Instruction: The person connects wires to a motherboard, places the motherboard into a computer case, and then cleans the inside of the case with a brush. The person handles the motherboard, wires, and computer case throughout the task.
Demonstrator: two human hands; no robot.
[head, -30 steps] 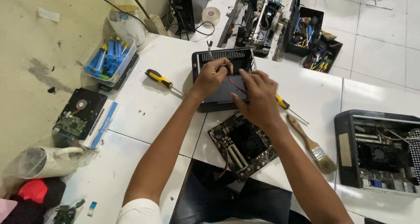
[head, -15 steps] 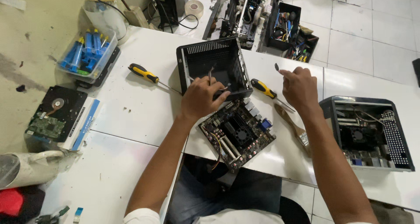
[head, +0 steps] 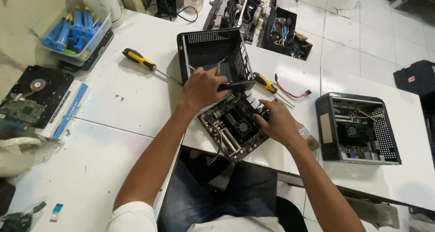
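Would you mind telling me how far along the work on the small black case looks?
The small black metal case stands empty, and the dark square circuit board lies on the white table in front of it. The left hand grips the case's front edge; the right hand touches the board. The board remains outside the case.

You get bright, even light on the white tabletop (head: 122, 100), with soft shadows beneath your arms. Focus stays sharp throughout, though straight lines bow toward the edges.
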